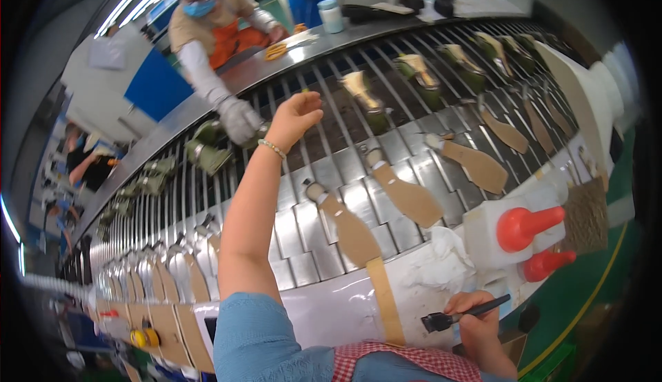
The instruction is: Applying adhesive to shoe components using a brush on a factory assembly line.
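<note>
"Hands, go!"

"Left hand [298, 121] out over the conveyor [296, 234], fingers loosely curled, thumb apart; right hand [478, 323] pinching the brush [437, 322]!"

"Containers?"

"White bottle [481, 234], red nozzle, another red cap [546, 265] beside it. Contents? Can't tell!"

"Room?"

"Brush over the near surface [324, 313], close to the apron [355, 363], cloth [443, 256] nearby; metal slats between left hand and soles [407, 192]."

"Brush's look?"

"Black handle, flat dark bristles pointing left!"
</note>
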Demonstrator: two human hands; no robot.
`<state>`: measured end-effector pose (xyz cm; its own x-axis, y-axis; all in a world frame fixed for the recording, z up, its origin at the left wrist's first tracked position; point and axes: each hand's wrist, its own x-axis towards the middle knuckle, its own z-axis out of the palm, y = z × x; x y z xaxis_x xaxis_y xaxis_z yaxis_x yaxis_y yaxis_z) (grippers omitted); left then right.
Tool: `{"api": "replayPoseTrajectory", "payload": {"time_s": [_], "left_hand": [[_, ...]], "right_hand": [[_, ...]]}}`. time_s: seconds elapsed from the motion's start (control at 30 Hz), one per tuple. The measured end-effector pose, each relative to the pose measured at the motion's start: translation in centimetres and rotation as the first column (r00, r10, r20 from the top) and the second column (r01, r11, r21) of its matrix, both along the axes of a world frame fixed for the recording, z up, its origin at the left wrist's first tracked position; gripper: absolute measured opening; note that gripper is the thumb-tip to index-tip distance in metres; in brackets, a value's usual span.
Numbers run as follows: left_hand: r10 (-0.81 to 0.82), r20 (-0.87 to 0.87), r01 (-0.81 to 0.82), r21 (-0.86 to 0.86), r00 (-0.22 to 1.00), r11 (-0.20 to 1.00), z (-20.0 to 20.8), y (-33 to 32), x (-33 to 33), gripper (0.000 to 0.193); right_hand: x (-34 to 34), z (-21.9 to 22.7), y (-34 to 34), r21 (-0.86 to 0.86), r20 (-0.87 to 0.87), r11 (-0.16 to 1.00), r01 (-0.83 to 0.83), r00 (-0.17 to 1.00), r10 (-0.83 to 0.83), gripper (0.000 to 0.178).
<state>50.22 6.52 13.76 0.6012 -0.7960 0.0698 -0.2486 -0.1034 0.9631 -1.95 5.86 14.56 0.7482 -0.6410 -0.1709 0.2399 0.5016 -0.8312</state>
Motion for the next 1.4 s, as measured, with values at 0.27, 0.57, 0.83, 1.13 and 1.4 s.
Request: {"api": "replayPoseTrajectory", "payload": {"time_s": [0.27, 0.57, 0.83, 1.13, 1.4], "left_hand": [[-0.352, 0.747, -0.234, 0.554, 0.564, 0.799, -1.5, 9.0, 6.6, 0.081], [-0.387, 0.864, -0.732, 0.486, 0.322, 0.478, -10.3, 5.6, 8.7, 0.060], [0.439, 0.363, -0.496, 0.078, 0.822, 0.865, -0.4, 14.8, 1.0, 0.046], [-0.040, -0.700, -0.372, -0.425, 0.713, 0.825, 2.9, 28.3, -18.5, 0.046], [0.105, -0.514, -0.281, -0.277, 0.851, 0.919, 1.9, 29.1, -30.7, 0.052]], "right_hand": [[2.5, -0.2, 1.2, -0.090, -0.049, 0.996, -0.002, 0.999, -0.003, 0.031], [1.9, 0.8, 1.5, -0.061, -0.152, 0.995, -0.073, 0.986, 0.063, 0.027], [-2.6, 3.5, -0.1, -0.348, -0.197, 0.931, 0.108, 0.963, -0.185, 0.023], [-7.7, 3.9, -4.8, -0.848, -0.474, 0.500, -0.175, 0.670, -0.571, 0.023], [-7.1, 0.4, -4.7, -0.839, -0.524, 0.441, -0.319, 0.691, -0.498, 0.020]]}}
